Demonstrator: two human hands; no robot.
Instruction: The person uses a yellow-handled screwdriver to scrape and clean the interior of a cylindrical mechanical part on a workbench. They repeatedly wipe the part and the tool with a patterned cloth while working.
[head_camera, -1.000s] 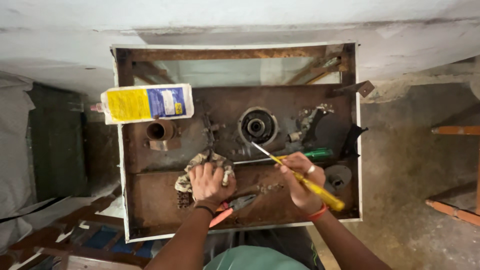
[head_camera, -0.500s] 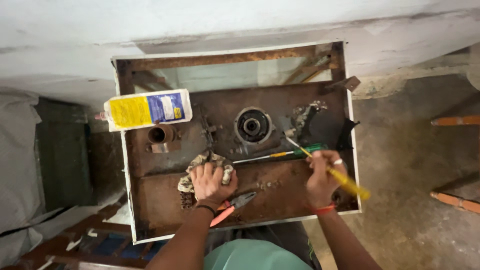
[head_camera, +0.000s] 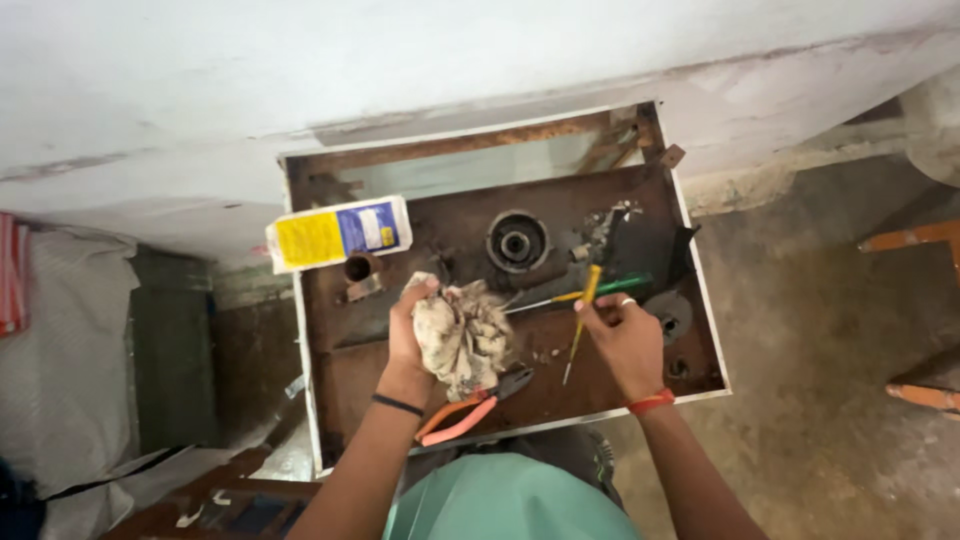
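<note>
Gripping a yellow screwdriver (head_camera: 581, 322), right hand (head_camera: 627, 345) sits just right.

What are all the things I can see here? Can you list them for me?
rusty metal chassis: one, brown with white edge, centre, by the wall
rag: one, dirty whitish, in the left hand
yellow screwdriver: one, yellow handle, in the right hand
green screwdriver: one, lying on the chassis
pliers: one, orange handles, near front edge
bottle: one, white with yellow and blue label, on left rim
round fitting: one, dark, upper middle
left hand: one, wristband
right hand: one, ring, red wristband
</note>
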